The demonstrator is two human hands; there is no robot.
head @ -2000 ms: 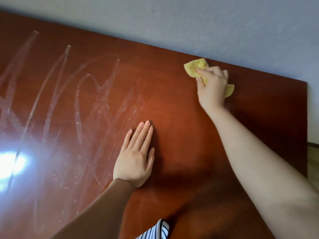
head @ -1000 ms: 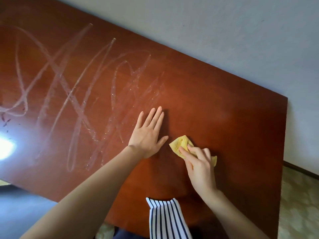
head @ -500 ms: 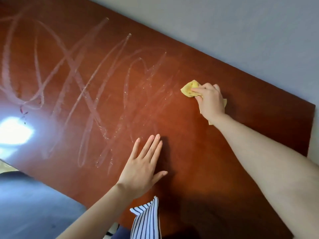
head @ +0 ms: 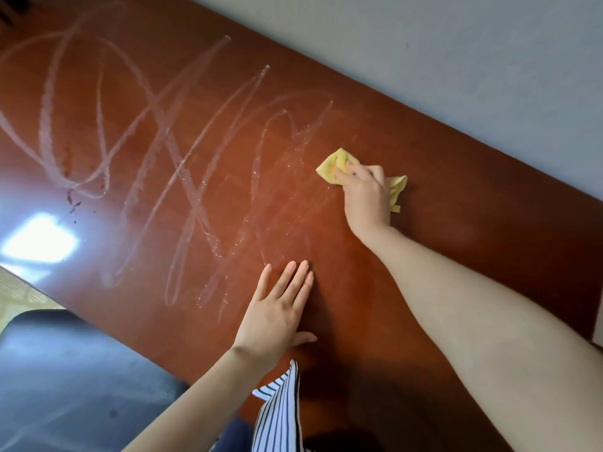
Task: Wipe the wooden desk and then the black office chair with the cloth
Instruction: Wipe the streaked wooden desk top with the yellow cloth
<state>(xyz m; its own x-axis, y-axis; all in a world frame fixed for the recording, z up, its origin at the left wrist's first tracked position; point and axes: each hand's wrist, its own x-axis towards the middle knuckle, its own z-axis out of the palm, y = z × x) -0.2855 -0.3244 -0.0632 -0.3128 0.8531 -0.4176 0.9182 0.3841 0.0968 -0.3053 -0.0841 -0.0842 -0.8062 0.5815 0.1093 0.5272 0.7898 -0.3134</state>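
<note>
The reddish-brown wooden desk (head: 473, 243) fills most of the view, its left and middle streaked with looping wet wipe marks. My right hand (head: 367, 197) grips a crumpled yellow cloth (head: 332, 166) and presses it on the desk near the far edge, right of the streaks. My left hand (head: 277, 311) lies flat on the desk with straight fingers, closer to the near edge. The black office chair (head: 65, 380) shows at the lower left, below the desk's front edge.
A pale grey wall (head: 456, 53) runs along the desk's far edge. A bright light reflection (head: 39, 239) glares on the desk's left. Small dark red specks (head: 73, 203) sit beside it. Striped fabric (head: 280, 409) of my clothing hangs at the bottom.
My right hand swept the cloth from the near middle up toward the far edge and now a little leftward into the streaks. My left hand stayed flat on the desk.
</note>
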